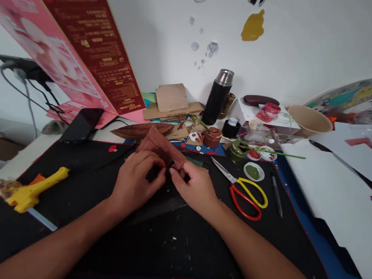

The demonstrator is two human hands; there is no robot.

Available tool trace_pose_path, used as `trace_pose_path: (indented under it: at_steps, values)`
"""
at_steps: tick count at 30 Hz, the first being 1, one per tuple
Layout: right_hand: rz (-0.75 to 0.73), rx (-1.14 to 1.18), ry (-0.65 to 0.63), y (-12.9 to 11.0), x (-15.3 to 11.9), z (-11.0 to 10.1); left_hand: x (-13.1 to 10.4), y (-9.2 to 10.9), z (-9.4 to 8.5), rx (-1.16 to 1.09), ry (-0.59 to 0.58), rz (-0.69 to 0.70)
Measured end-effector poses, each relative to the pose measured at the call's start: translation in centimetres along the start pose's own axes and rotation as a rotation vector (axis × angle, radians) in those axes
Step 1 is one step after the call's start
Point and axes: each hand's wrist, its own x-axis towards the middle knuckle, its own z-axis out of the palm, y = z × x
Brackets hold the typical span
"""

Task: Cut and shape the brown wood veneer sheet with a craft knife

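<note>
A reddish-brown folded sheet (pixel 159 145), perhaps painted card or paper, is held up over the black mat. My left hand (pixel 138 176) is closed on its near left side, thumb and fingertips drawn together. My right hand (pixel 196 186) pinches its right edge, thumb towards the middle. Between the fingertips of both hands shows a small black piece (pixel 171 164); I cannot tell whether it is attached to the sheet. Just behind lies a brown leaf-shaped piece (pixel 141 130). To the right of my right hand, scissors (pixel 235 179) with one yellow and one red handle rest partly spread.
A yellow glue gun (pixel 32 192) lies left on the black mat (pixel 168 252). Behind stand a black thermos (pixel 216 98), a brown paint jar (pixel 212 137) and a green paint jar (pixel 238 151). A phone (pixel 82 125) is at left, a black pen (pixel 276 195) at right.
</note>
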Motion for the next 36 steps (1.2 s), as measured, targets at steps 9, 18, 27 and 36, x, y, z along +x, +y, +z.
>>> trace_pose_path:
  at_steps: [9,18,27,36]
  values:
    - [0.164,0.229,0.032,0.3,0.6,-1.2,1.2,-3.1,-2.1,0.008,0.148,-0.322]
    - [0.212,0.397,0.081,0.9,1.1,-2.1,1.5,-7.3,-3.1,0.284,-0.154,-0.308]
    - [0.220,0.430,0.074,0.8,1.2,-2.2,2.4,-7.1,-4.1,0.541,-0.264,-0.199]
    - [0.214,0.476,0.068,0.9,1.2,-2.1,0.3,-2.5,-1.1,-0.250,-0.569,0.081]
